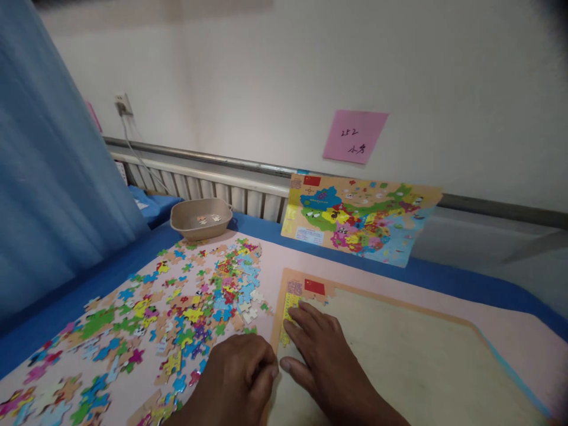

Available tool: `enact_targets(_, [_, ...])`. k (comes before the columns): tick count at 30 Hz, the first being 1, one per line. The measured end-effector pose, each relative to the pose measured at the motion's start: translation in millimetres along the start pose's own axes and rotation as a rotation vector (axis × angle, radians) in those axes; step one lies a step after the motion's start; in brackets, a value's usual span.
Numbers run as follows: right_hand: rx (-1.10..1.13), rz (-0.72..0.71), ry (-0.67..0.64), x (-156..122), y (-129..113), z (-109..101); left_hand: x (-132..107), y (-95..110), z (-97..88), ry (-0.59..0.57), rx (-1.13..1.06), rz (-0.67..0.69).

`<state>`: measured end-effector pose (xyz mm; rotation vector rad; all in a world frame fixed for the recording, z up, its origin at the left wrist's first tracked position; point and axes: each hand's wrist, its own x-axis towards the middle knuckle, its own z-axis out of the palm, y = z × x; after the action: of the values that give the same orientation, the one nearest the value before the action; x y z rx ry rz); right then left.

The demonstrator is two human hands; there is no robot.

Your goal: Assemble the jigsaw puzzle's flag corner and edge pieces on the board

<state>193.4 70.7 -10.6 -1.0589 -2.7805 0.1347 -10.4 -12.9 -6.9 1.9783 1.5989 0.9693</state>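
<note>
A puzzle board (399, 355) lies on the pink sheet, with a tan border and a bare pale middle. My right hand (322, 349) rests over its left part, fingers spread, the tips on yellow puzzle pieces (291, 310) along the left border. A red flag piece (315, 287) sits in the upper left corner of the board. My left hand (242, 376) is closed beside the board's left edge, thumb against the curled fingers; whatever may be in them is hidden. Many loose puzzle pieces (190, 313) are scattered to its left.
A beige basket (190, 228) with several pieces in it stands at the back left. A printed map picture (359, 222) leans on the wall rail behind the board. A blue curtain (53, 154) hangs at the left, and a pink note (355, 136) is on the wall.
</note>
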Motion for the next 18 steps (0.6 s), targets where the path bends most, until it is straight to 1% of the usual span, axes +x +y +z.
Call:
enact_targets(3, [0.031,0.007,0.054,-2.1,1.1,3.2,-0.3,2.3,-4.8,-0.021,0.037,0.003])
enact_targets(7, [0.08,-0.005,0.122,-4.1,3.8,5.5,-0.1,8.2,-16.9,-0.163,0.139,-0.022])
enact_targets(9, [0.079,-0.004,0.165,-3.6,7.1,5.2,5.4,13.2,-22.2,-0.226,0.221,-0.006])
enact_targets(11, [0.058,0.008,0.202,-2.1,11.7,5.2,16.1,18.1,-24.8,-0.272,0.304,0.034])
enact_targets(14, [0.037,0.037,0.225,0.5,18.9,7.0,37.8,21.4,-21.7,-0.308,0.43,0.092])
enact_targets(18, [0.035,0.051,0.215,1.9,22.9,11.0,58.3,14.9,-8.4,-0.287,0.601,0.148])
